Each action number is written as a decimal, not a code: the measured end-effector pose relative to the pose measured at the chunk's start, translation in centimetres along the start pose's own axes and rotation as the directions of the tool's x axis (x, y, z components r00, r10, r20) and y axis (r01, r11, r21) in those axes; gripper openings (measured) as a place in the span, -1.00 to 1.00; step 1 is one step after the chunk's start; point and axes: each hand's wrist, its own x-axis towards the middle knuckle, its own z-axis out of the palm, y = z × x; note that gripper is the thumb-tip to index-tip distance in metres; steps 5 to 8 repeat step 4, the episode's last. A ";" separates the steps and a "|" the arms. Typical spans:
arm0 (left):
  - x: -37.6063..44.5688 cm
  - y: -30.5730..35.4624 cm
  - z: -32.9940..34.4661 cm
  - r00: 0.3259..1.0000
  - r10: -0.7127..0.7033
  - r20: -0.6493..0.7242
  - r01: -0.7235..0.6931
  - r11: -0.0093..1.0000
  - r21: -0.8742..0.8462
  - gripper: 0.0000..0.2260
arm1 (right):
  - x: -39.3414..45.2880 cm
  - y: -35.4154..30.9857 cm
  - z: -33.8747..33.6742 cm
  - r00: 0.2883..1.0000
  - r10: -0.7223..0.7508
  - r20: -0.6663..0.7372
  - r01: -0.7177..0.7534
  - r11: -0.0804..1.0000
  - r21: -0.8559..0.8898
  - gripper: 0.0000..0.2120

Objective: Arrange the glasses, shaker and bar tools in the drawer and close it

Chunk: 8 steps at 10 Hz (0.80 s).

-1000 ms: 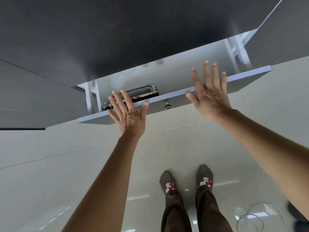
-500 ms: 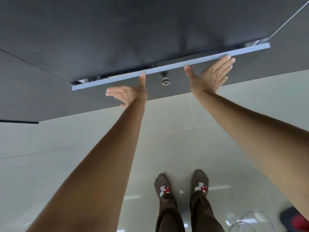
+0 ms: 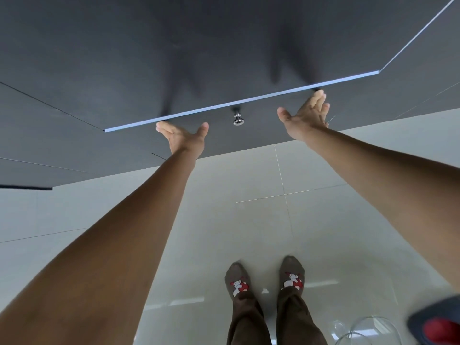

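Observation:
The dark drawer front (image 3: 261, 130) sits flush under the black countertop (image 3: 199, 46), its pale top edge showing as a thin line. A small chrome knob (image 3: 238, 120) sticks out at its middle. My left hand (image 3: 183, 138) is flat against the front, left of the knob, fingers spread. My right hand (image 3: 307, 115) presses the front to the right of the knob, palm forward, fingers apart. The shaker, glasses and bar tools are hidden inside the drawer.
Glossy pale floor tiles (image 3: 249, 220) lie below, with my socked feet (image 3: 263, 282) on them. A clear glass object (image 3: 368, 329) and a dark red-and-blue item (image 3: 438, 324) lie at the bottom right. Dark cabinet fronts (image 3: 37, 145) continue to the left.
The drawer slid from wide open to fully shut, hiding the shaker. Both hands went from its top edge to flat on its front and followed it in.

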 end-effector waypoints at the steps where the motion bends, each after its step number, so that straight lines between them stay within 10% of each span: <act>1: -1.1 0.0 -1.4 0.996 0.091 -0.002 -0.091 0.991 0.097 -0.12 | -1.1 0.7 -1.5 0.998 -0.057 0.039 0.060 0.996 -0.072 -0.11; 8: -10.6 1.7 -6.5 0.946 0.318 0.068 -0.325 0.919 0.221 -0.26 | -11.4 -0.7 -7.4 0.967 -0.253 -0.004 0.250 0.957 -0.146 -0.25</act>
